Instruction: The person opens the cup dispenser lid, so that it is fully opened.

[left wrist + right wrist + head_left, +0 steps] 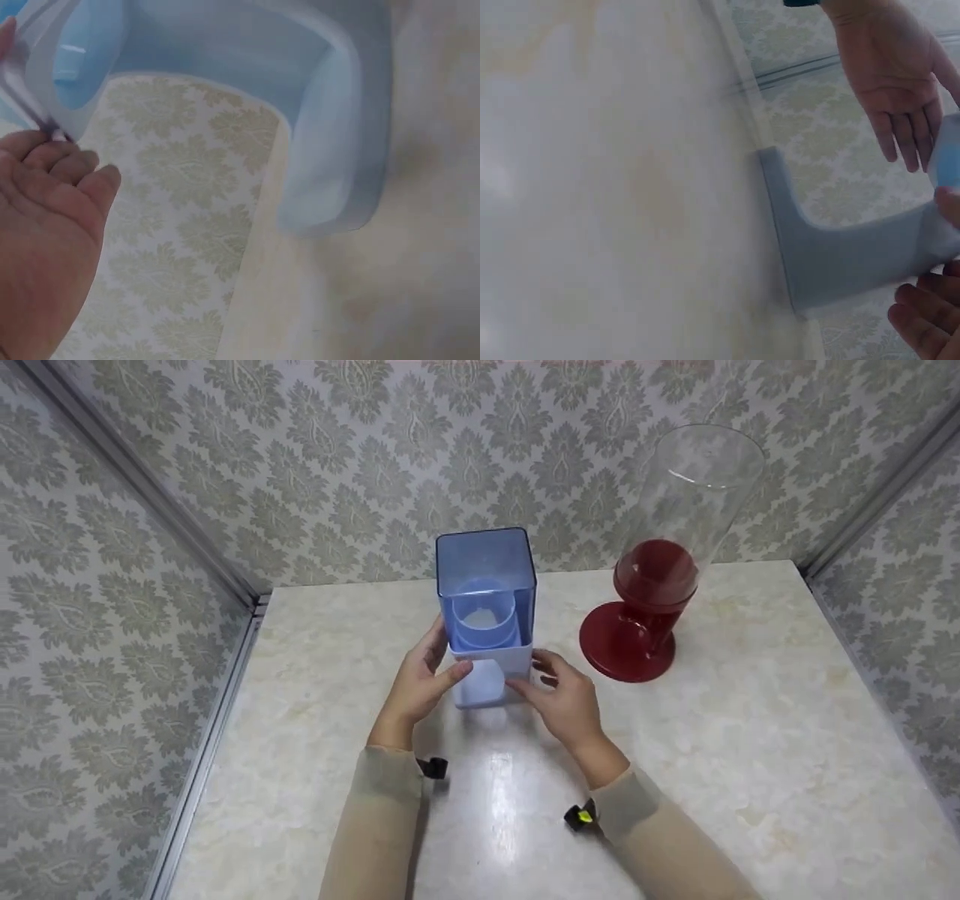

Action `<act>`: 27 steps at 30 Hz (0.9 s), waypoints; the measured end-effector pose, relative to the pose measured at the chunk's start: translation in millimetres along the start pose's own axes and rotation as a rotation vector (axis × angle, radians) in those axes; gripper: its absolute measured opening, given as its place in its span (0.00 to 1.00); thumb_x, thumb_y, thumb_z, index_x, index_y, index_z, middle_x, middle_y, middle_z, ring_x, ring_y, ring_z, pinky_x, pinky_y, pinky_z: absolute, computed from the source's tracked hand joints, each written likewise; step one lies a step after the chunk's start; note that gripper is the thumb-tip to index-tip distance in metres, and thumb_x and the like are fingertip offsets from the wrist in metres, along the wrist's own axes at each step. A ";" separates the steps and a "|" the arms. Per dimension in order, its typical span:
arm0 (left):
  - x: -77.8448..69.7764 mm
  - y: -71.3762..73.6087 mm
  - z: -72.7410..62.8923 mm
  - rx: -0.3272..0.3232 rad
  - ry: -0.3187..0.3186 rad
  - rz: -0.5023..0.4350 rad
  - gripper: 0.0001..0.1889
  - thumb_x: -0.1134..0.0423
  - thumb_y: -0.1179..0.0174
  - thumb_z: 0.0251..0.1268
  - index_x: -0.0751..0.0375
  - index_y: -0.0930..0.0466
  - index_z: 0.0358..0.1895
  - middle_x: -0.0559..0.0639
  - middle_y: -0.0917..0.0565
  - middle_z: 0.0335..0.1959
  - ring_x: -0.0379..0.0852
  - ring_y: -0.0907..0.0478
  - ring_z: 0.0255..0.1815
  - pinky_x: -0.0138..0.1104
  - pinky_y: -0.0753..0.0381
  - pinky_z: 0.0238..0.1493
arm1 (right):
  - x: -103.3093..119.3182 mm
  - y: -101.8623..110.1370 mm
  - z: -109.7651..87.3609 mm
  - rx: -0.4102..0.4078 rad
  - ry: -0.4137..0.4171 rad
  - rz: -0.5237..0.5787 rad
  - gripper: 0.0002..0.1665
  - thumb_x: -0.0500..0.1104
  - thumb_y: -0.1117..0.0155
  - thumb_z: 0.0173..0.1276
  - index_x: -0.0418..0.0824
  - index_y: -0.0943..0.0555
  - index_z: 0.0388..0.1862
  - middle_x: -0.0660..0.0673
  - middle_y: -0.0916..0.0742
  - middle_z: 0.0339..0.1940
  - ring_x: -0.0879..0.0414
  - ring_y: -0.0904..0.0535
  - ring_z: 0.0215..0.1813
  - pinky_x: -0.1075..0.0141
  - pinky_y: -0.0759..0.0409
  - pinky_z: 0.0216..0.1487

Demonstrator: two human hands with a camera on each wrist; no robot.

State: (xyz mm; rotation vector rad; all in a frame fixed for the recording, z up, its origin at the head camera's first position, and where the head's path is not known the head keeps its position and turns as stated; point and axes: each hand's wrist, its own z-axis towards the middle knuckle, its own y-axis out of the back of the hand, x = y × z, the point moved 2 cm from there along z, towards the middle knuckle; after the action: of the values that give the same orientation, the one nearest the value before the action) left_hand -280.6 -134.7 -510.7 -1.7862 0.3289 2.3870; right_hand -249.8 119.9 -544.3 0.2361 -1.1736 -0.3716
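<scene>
Left hand (416, 690) of mine grips the blue container (487, 637), which lies toward half past one from it, thumb in front; my right hand (568, 697) holds its lower right side, the container toward half past ten, a red stand (626, 649) toward half past one.

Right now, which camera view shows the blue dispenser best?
The head view: it shows the blue dispenser from top to bottom. The left wrist view shows part, cropped at top and left; the right wrist view, part cropped at right.
</scene>
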 end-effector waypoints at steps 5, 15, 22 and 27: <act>-12.8 -21.2 -8.5 -0.244 0.009 0.067 0.64 0.57 0.15 0.63 0.58 0.51 0.95 0.53 0.46 0.97 0.54 0.50 0.98 0.47 0.49 0.98 | -5.4 15.5 33.9 0.093 -0.069 0.415 0.27 0.42 0.42 0.91 0.27 0.24 0.78 0.27 0.16 0.77 0.32 0.20 0.80 0.36 0.20 0.81; -23.3 -67.1 -7.2 -0.472 -0.009 0.256 0.63 0.55 0.09 0.55 0.58 0.40 0.92 0.57 0.31 0.90 0.56 0.31 0.89 0.53 0.32 0.92 | -19.3 3.0 78.3 0.343 -0.187 0.685 0.36 0.41 0.65 0.94 0.29 0.47 0.94 0.30 0.39 0.95 0.37 0.49 0.98 0.44 0.52 0.99; -19.4 -65.6 -7.3 -0.486 0.004 0.327 0.59 0.50 0.11 0.55 0.54 0.34 0.90 0.53 0.26 0.87 0.54 0.28 0.88 0.52 0.30 0.91 | -30.8 -12.0 73.6 0.387 -0.209 0.616 0.37 0.40 0.63 0.94 0.29 0.51 0.94 0.31 0.43 0.96 0.37 0.57 0.99 0.41 0.60 0.99; -18.1 -59.3 -6.7 -0.473 -0.055 0.375 0.56 0.49 0.11 0.54 0.57 0.30 0.87 0.56 0.20 0.82 0.56 0.23 0.85 0.53 0.25 0.88 | -29.5 -14.9 68.8 0.357 -0.187 0.554 0.37 0.42 0.64 0.95 0.30 0.53 0.95 0.31 0.44 0.97 0.36 0.57 0.99 0.39 0.59 0.99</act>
State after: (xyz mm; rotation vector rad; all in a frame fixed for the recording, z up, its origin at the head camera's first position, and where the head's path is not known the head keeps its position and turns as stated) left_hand -254.8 -78.9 -500.5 -1.9816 0.1002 2.9711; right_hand -326.0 119.0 -549.2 0.1775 -1.4300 0.3120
